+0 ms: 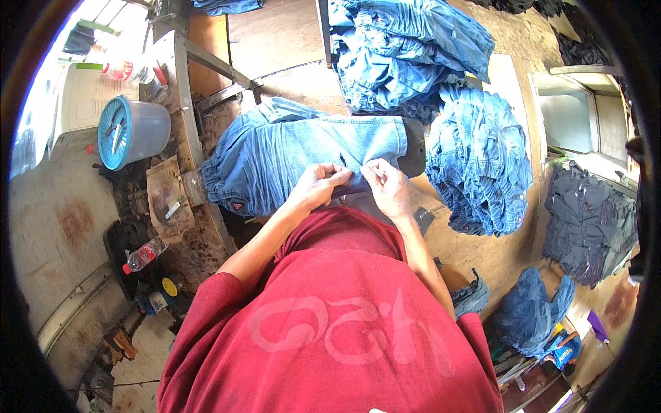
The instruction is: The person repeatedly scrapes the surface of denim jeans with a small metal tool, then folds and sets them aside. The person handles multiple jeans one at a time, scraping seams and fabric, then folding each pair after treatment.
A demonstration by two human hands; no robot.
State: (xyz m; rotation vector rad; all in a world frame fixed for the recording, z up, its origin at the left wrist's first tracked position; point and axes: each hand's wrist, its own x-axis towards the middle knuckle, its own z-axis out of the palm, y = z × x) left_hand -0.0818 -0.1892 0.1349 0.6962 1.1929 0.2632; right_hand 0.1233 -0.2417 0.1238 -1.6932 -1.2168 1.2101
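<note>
A pair of blue denim trousers (286,148) lies across the work surface in front of me, gathered waist at the left and one leg end at the right. My left hand (321,184) is closed in a pinch at the garment's near edge. Close beside it, my right hand (389,191) pinches the same edge, with a small gap between the two sets of fingertips. A short dark mark or slit shows in the denim just beyond my left fingertips. Whether a thread is between the fingers is too small to tell.
Tall stacks of folded denim (406,55) and a second denim pile (478,162) stand at the far right. Dark garments (589,224) lie farther right. On my left are a lidded plastic bucket (148,131), a wooden frame and a bottle (146,255).
</note>
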